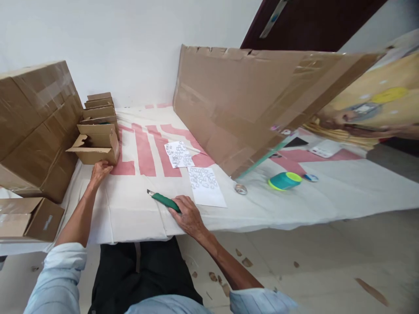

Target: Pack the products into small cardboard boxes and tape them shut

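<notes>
My left hand has its fingers curled at the lower front corner of a small cardboard box, whose top flaps stand open. Behind that box a row of similar open boxes reaches back toward the wall. My right hand is closed around the rear end of a green utility knife. Its blade is out and points left, low over the white cloth. To the right of the knife lie two sheets of paper with small drawn marks.
A large taped carton and a smaller box stand on the left. A tall cardboard panel divides the table. Beyond it are a teal-and-yellow object, a tape roll and another person. Cardboard scraps litter the floor.
</notes>
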The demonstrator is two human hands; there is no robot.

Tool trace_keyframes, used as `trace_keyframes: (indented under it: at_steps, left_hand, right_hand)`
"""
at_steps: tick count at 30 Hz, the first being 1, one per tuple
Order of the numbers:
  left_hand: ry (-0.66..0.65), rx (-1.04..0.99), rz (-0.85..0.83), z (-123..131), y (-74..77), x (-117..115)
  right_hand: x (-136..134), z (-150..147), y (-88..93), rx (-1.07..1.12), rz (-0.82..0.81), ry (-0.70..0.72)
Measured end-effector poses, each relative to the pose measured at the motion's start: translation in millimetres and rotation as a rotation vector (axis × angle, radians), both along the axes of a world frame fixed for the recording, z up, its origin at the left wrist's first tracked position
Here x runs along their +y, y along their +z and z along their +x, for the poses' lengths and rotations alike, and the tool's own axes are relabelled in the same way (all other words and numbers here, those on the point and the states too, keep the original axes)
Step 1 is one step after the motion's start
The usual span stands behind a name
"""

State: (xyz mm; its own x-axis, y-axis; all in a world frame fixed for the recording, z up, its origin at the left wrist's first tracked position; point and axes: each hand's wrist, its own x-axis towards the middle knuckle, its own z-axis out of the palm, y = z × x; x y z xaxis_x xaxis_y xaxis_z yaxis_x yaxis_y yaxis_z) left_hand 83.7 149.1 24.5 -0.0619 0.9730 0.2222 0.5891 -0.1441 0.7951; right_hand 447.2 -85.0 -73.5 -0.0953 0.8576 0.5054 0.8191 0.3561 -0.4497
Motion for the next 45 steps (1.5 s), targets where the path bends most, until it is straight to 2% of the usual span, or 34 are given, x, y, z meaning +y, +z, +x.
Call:
trace_keyframes:
  at_steps: [5, 9, 14, 21, 25, 30, 35, 38, 45]
  left_hand:
    - [-0.108, -0.022, -0.045, 7, -6.8, -62]
    - [-0.143, -0.056, -0.065, 4, -12.3, -109]
    - [-0.128, -0.087, -0.068, -5, -14.6, -149]
    - [-0.101, -0.120, -0.050, -15, -8.9, -180]
    - [-0.044, -0.121, -0.020, -22, -5.8, -193]
    - [0.025, -0.193, -0.035, -27, -7.1, -209]
    - [0.063, -0.299, -0.035, -24, -8.7, -230]
    - [0.078, -0.338, -0.044, -24, -5.8, -241]
    - [0.096, -0.342, -0.049, -37, 0.1, -250]
  right_hand:
    - [2, 2, -5.7, 0.011, 0.004, -0.003]
    - [3, 6, -10.8, 0.024, 0.032, -0.007]
    - [4, 10, -14.3, 0.009, 0.044, -0.016]
    - [3, 8, -14.0, -0.076, 0.008, -0.135]
    - [3, 2, -10.5, -0.109, -0.021, -0.201]
    - [3, 0, -5.3, -0.101, 0.046, -0.231]
    - [2, 5, -9.0, -0.078, 0.090, -0.427]
    - [1, 6, -12.2, -0.080, 0.066, -0.466]
    - [4, 3, -4.8, -0.089, 0.056, -0.534]
